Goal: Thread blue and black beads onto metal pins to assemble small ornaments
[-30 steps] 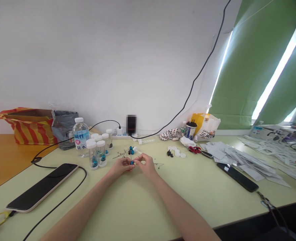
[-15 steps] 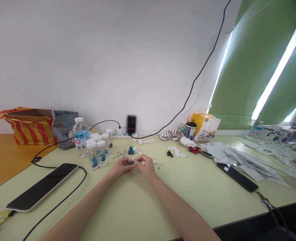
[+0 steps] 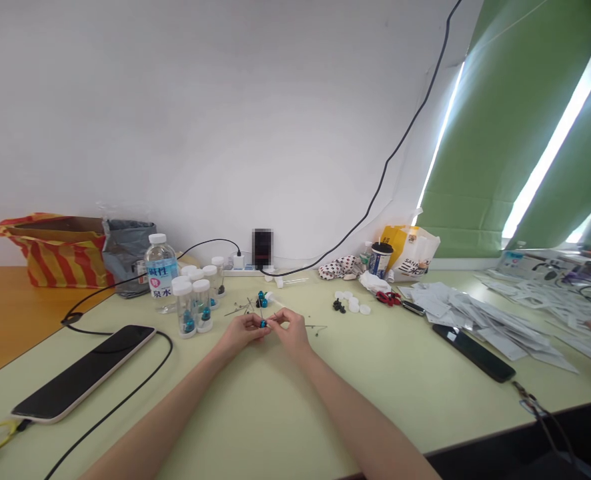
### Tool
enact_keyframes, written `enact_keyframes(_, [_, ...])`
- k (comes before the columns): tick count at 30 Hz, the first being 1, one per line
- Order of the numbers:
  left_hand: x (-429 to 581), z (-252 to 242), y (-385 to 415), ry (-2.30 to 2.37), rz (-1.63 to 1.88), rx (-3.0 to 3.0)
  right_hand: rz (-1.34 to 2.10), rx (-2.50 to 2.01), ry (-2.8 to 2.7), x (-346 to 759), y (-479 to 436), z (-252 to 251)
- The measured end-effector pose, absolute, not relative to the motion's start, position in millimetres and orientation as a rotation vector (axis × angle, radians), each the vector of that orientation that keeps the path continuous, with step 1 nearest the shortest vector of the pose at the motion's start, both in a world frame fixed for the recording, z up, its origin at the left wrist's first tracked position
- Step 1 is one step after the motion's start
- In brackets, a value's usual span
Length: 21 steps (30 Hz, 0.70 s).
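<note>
The left hand (image 3: 240,333) and right hand (image 3: 290,331) are both closed, and they seem to pinch a tiny blue bit (image 3: 263,324) above the bench (image 3: 400,400).

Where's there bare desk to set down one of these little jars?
There's bare desk between your right forearm and the black phone, and more between your left forearm and right forearm. It's crowded around the capped jars and across the paper pile.
</note>
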<state>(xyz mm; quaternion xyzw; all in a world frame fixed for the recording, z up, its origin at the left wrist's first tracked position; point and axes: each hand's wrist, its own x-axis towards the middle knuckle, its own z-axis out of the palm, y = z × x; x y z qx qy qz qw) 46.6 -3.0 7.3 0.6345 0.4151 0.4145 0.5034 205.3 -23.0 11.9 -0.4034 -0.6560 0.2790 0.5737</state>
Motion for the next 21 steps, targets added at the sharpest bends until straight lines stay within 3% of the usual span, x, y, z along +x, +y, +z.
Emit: enact_keyframes(21, [46.8,-0.8,0.8,1.014,1.045,1.609,0.559,-1.036,-1.594,206.0,-19.6,8.1])
